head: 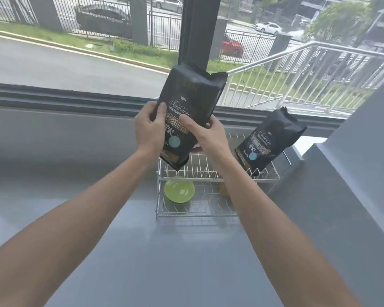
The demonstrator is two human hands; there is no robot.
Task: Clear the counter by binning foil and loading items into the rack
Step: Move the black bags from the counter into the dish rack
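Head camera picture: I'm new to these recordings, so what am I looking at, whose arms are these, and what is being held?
There is one picture, from a camera worn on a person's head, looking down past both bare arms. The left hand and right hand together grip a black printed coffee bag above a white two-tier wire rack on the grey counter. A second, matching black bag leans in the upper tier. A green plate lies on the lower tier. Beyond the window is a street.
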